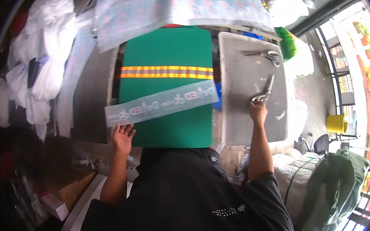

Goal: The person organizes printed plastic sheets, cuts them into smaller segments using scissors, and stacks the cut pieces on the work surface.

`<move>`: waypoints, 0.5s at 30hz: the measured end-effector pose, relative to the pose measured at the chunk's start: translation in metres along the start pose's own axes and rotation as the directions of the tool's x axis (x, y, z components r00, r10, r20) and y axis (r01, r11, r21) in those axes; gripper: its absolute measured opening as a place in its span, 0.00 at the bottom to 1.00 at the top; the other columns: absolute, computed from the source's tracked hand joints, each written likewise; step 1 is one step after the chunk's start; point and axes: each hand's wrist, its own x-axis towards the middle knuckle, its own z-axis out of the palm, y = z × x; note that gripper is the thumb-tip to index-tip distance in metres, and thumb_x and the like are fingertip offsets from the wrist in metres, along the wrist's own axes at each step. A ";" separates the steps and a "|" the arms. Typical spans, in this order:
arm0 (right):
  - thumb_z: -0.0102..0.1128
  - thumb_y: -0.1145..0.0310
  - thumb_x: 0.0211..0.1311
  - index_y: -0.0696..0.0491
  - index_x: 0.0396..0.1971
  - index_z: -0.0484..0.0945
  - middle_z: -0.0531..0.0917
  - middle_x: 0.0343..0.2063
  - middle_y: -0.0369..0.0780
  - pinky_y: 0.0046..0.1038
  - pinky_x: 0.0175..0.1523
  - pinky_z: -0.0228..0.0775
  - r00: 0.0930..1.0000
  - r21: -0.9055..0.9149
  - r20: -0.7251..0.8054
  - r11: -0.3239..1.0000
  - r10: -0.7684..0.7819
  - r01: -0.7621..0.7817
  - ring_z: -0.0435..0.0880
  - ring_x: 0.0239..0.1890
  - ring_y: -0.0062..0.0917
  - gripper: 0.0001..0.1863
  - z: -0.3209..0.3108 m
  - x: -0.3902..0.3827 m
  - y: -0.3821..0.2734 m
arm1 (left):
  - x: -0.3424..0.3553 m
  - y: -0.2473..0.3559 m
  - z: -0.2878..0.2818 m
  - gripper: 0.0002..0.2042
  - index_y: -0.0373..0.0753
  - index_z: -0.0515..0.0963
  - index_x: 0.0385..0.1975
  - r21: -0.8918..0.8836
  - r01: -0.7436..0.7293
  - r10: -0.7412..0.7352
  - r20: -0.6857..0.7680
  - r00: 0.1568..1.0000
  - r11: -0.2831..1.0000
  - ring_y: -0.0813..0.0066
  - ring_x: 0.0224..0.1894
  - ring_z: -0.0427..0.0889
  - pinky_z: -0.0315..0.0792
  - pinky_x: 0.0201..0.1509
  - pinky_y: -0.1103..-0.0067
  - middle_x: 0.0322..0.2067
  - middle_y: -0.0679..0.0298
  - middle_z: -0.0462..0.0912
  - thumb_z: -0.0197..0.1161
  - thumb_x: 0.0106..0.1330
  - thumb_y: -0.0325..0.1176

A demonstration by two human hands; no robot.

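Observation:
A green board (166,127) with an orange, yellow and grey reflective band (167,73) across it lies in front of me. Slantwise over the board, below the band, rests a translucent strip (163,103) with pale printed lettering. My left hand (122,140) is palm up with fingers spread, close under the strip's left end; whether it touches the strip I cannot tell. On the grey board at the right, my right hand (259,111) has its fingers closed at the handles of a pair of scissors (269,85), whose blades point away from me.
Another pair of scissors (268,57) lies farther up the grey board (241,120). Translucent printed sheets (185,7) cover the far side. White cloth bundles (53,53) hang at the left. A yellow bucket (336,123) and a green-covered sack (335,192) stand at the right.

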 end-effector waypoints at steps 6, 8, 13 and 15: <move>0.63 0.54 0.46 0.56 0.37 0.78 0.83 0.34 0.48 0.37 0.47 0.72 0.994 -0.213 0.060 0.972 -0.093 0.104 0.82 0.41 0.43 0.23 -0.005 0.023 0.005 | -0.008 -0.050 0.042 0.16 0.43 0.70 0.48 0.050 0.043 -0.045 0.052 0.998 0.998 0.64 0.42 0.80 0.75 0.42 0.68 0.40 0.62 0.79 0.53 0.68 0.46; 0.65 0.52 0.42 0.60 0.34 0.79 0.83 0.32 0.50 0.36 0.48 0.71 0.997 -0.026 -0.009 0.996 0.083 -0.083 0.82 0.40 0.43 0.26 -0.015 0.020 0.004 | -0.004 -0.059 0.061 0.13 0.41 0.71 0.44 0.084 0.059 -0.062 0.033 0.998 0.995 0.65 0.34 0.82 0.76 0.35 0.71 0.34 0.62 0.80 0.55 0.67 0.42; 0.65 0.54 0.42 0.61 0.32 0.79 0.83 0.31 0.52 0.38 0.49 0.72 0.998 -0.155 0.048 0.987 -0.045 0.052 0.82 0.41 0.46 0.24 -0.030 0.022 -0.004 | 0.011 -0.072 0.103 0.12 0.39 0.72 0.40 0.225 0.120 -0.104 -0.078 0.991 0.967 0.68 0.31 0.82 0.76 0.32 0.73 0.32 0.62 0.80 0.59 0.66 0.40; 0.63 0.58 0.46 0.60 0.32 0.80 0.84 0.27 0.49 0.35 0.43 0.74 0.991 -0.219 0.132 0.975 -0.014 0.043 0.84 0.35 0.39 0.20 -0.035 0.028 -0.005 | 0.008 -0.077 0.114 0.11 0.39 0.72 0.38 0.234 0.120 -0.101 -0.092 0.991 0.965 0.68 0.31 0.82 0.76 0.32 0.73 0.32 0.62 0.80 0.60 0.65 0.40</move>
